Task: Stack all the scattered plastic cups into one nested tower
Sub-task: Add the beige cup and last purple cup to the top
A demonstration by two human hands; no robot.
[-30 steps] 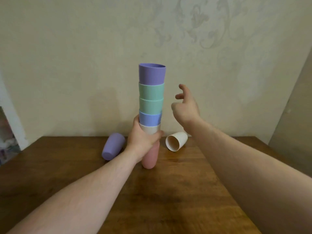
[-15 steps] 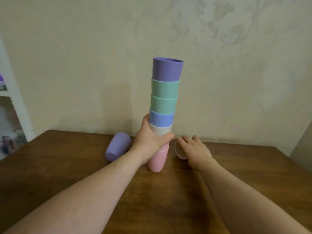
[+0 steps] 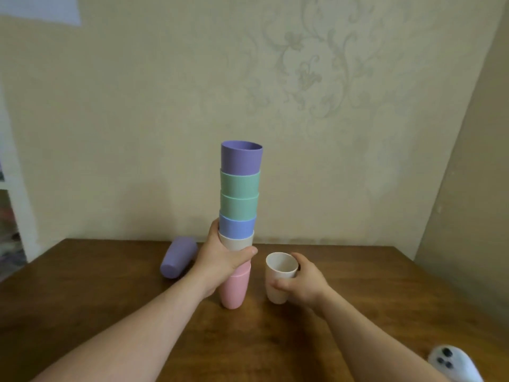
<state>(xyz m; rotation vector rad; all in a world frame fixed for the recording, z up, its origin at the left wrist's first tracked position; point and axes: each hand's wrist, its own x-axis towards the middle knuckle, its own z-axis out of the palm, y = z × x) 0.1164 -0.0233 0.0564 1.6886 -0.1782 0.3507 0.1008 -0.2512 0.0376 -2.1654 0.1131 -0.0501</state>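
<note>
A nested tower of cups (image 3: 239,205) stands upright on the wooden table (image 3: 110,293): pink at the bottom, then cream, blue, two green and purple on top. My left hand (image 3: 220,260) is wrapped around the tower at the cream cup, just above the pink one. Right of the tower, my right hand (image 3: 303,282) grips a cream cup (image 3: 279,274) held upright with its mouth up, close to the table. A lone purple cup (image 3: 177,256) lies on its side at the left of the tower.
A patterned wall rises right behind the table's far edge. A white phone (image 3: 454,365) lies at the near right corner of the table. A white shelf frame (image 3: 16,205) stands at the far left.
My right hand dropped from mid-air onto the cream cup lying on its side, took hold of it and turned it upright. My left hand kept hold of the tower.
</note>
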